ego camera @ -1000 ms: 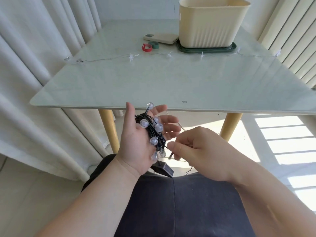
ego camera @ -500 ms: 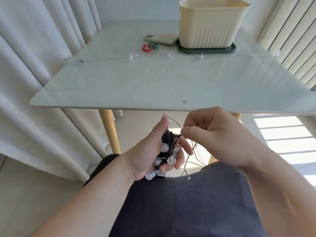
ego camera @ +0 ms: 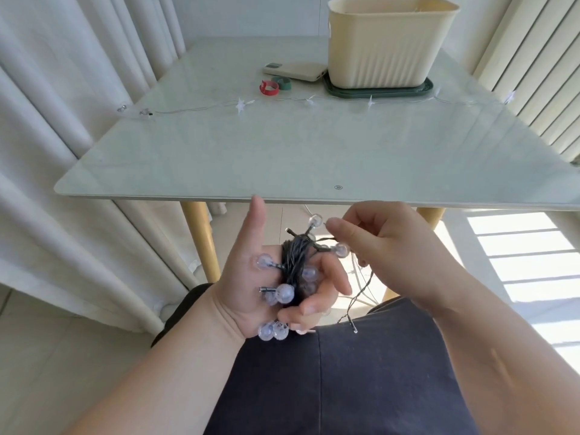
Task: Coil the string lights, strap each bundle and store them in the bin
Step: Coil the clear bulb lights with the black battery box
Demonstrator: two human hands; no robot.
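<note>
A coil of dark-wired string lights [ego camera: 293, 262] with clear round bulbs is wound round the fingers of my left hand [ego camera: 251, 287], which holds it below the table's front edge, thumb pointing up. My right hand [ego camera: 386, 249] pinches the loose dark wire just right of the coil, beside a bulb; the wire's free end dangles over my lap. A second string with clear star lights [ego camera: 243, 105] lies stretched across the table. The cream ribbed bin [ego camera: 383, 45] stands at the back on a dark green lid [ego camera: 379, 91]. A red strap [ego camera: 268, 87] and a green strap [ego camera: 282, 83] lie left of the bin.
A cream power bank [ego camera: 295, 70] lies beside the bin. The pale glass table [ego camera: 298, 152] has yellow legs. White curtains hang at the left and vertical blinds at the right. My dark-clothed lap fills the bottom of the view.
My right hand rose from low beside the coil to the coil's top, carrying the wire round it. My left hand turned and its fingers curled over the bundle.
</note>
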